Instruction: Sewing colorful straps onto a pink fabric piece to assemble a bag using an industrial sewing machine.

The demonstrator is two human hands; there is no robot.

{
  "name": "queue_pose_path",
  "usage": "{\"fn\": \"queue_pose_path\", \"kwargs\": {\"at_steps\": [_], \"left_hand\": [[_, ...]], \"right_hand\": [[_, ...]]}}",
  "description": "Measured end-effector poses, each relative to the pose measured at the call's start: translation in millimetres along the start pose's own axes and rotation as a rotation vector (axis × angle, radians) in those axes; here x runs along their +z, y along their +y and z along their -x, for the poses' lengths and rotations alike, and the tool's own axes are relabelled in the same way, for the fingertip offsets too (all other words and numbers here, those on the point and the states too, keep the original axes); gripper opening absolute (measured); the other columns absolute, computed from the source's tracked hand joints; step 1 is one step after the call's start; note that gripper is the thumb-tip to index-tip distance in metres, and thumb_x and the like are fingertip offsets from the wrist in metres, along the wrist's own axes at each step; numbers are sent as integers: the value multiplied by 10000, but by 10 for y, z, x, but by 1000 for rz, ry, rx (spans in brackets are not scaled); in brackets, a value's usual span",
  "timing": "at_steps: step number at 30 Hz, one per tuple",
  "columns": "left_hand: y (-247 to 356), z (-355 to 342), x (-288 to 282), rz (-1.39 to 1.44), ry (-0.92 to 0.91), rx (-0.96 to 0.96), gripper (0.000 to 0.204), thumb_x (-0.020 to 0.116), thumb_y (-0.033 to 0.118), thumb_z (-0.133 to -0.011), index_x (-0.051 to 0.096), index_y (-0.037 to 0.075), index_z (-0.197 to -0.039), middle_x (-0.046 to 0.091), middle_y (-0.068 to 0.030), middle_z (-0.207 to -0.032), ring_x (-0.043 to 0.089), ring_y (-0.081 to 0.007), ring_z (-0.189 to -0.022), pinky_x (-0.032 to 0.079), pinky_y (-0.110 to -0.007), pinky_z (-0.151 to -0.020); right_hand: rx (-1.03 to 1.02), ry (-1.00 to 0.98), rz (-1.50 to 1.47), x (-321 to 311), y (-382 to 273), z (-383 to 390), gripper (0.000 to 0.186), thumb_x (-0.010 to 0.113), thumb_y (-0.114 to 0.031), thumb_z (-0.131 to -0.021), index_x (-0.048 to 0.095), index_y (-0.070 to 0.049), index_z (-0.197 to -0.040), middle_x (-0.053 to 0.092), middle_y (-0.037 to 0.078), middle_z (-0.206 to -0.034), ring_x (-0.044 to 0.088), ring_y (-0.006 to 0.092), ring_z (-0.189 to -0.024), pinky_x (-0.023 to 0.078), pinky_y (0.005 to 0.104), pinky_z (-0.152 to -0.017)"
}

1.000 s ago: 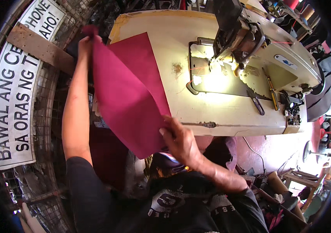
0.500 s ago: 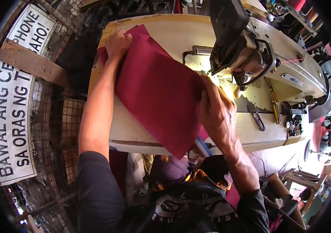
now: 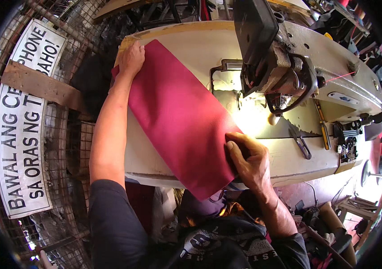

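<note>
A maroon piece of fabric (image 3: pixel 182 116) lies slantwise over the sewing machine table, its near corner hanging past the front edge. At its far left end is my left hand (image 3: pixel 133 58), fingers curled on the cloth; a bit of maroon shows on that hand's outer side too. My right hand (image 3: pixel 251 163) pinches the right edge of the fabric between thumb and fingers, close to the table's front. Just beyond the cloth stands the sewing machine (image 3: pixel 285 76), its lamp lighting the needle area brightly.
On the table right of the machine's needle area lie thread snips (image 3: pixel 300 142) and a yellow-handled screwdriver (image 3: pixel 323 125), with a small metal mechanism (image 3: pixel 348 148) at the edge. Wire mesh (image 3: pixel 72 148) with a white sign (image 3: pixel 23 148) rises at the left.
The fabric has flattened onto the table and turned lighter under the lamp. My right hand has come nearer to me, away from the needle area; the left has moved slightly left.
</note>
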State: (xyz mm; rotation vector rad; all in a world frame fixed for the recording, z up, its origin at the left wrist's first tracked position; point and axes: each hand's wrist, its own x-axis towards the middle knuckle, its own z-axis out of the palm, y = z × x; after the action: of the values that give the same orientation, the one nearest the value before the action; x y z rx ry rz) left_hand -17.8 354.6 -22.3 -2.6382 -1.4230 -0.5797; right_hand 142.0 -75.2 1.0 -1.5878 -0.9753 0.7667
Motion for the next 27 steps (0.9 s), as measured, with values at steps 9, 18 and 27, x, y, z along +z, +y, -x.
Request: {"fn": "queue_pose_path", "kwargs": {"at_steps": [9,18,27], "left_hand": [[-115,14,53,41,-12,67,302,492,279,-1008,579,10,-1115,656,-242,-1113,611,-452,-1058,474,-552,-895],[-55,36,23,-26,-32,44,335,479,298,-1020,583,9,-1152,652,-253,-1151,609,-444,-1092,476,-539,-911],[-141,3,59,-77,-46,70,352,454,330,-1041,592,31,-1166,677,-251,-1137,628,-465,-1052,485,-544,-870]], "right_hand": [[-243,112,247,17,57,123,201,645,32,-857,701,-39,-1037,602,141,-768,608,277,-644,494,365,-601],[-345,112,264,50,42,137,347,644,67,-814,675,-27,-1147,544,127,-761,573,294,-655,486,397,-591],[-316,29,627,-128,68,458,613,691,-58,-750,584,-35,-1352,567,105,-907,593,246,-763,524,391,-631]]}}
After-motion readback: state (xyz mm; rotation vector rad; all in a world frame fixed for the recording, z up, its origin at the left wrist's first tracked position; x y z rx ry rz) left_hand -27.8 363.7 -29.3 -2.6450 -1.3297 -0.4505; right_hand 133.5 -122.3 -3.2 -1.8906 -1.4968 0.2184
